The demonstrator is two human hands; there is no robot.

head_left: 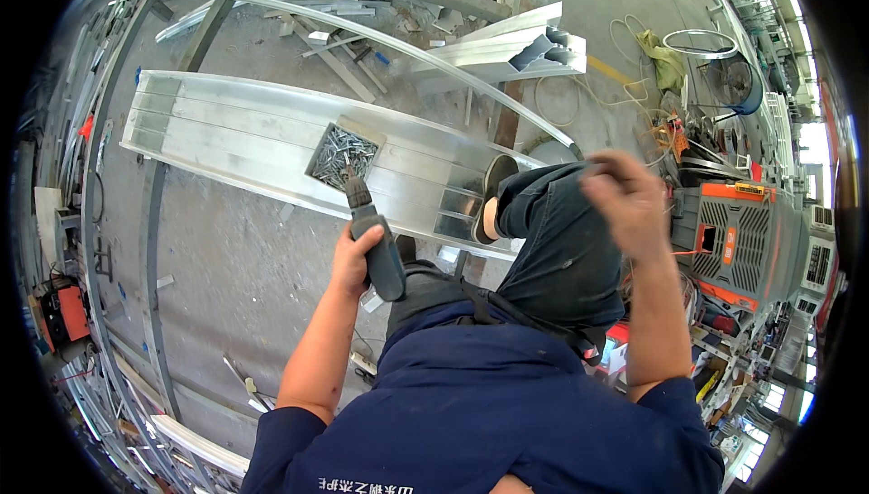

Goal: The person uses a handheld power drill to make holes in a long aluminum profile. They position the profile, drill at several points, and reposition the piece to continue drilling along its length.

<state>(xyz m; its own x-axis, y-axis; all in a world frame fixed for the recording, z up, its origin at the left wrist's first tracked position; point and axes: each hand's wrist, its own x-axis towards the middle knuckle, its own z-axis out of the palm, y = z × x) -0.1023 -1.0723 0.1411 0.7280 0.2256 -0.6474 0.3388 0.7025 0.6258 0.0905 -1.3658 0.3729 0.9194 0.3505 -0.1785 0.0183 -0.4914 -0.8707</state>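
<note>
My left hand (351, 258) is closed around a dark cordless drill (385, 263), whose chuck and bit point away from me. The bit's tip is over or close to the near edge of a square box (319, 164) holding many loose screws (348, 152). That box sits in a long silvery metal channel (244, 123) lying crosswise before me. Above my raised right knee is my right hand (625, 195), smeared by motion; its fingers look bent, and whether they hold anything is unclear. My right shoe (496, 193) rests on the channel's right part.
A thin curved metal strip (398, 46) runs above the channel. Beyond lie silvery profiles (493, 46) and scrap on the grey floor. An orange and grey machine (729, 240) stands at the right, with a cluttered bench (724, 376) nearer. Steel bars (149, 249) cross the left side.
</note>
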